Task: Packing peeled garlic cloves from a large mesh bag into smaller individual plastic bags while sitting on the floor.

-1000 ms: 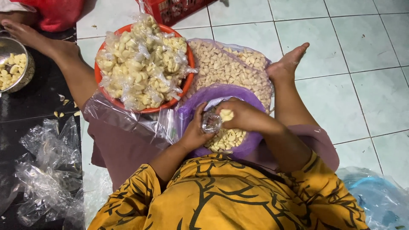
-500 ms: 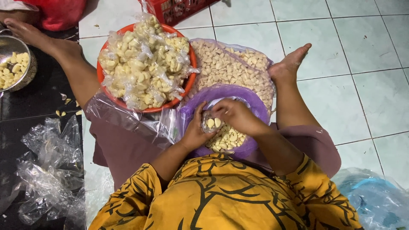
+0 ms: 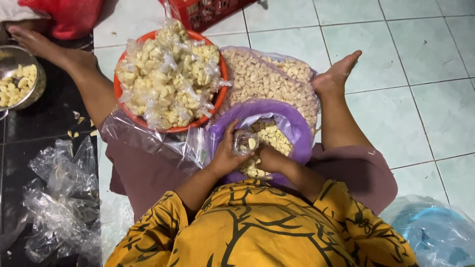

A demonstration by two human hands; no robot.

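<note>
Over the purple bag (image 3: 292, 123), both hands, left (image 3: 225, 155) and right (image 3: 264, 157), closed around a small clear packet (image 3: 246, 143).

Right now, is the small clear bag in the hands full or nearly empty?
Nearly empty: the small clear bag, held by the left hand, shows only a few pale pieces.

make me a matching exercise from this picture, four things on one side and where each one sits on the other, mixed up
Things:
1. orange basin
2. small clear bag
3. metal bowl
4. red crate

Places:
A. at the top edge, on the pale tiles
B. between the left hand and right hand
C. far left, on the dark floor
D. left of the big bag of peeled cloves, piled with filled packets

Pairs: 1-D, 2-B, 3-C, 4-A
</note>
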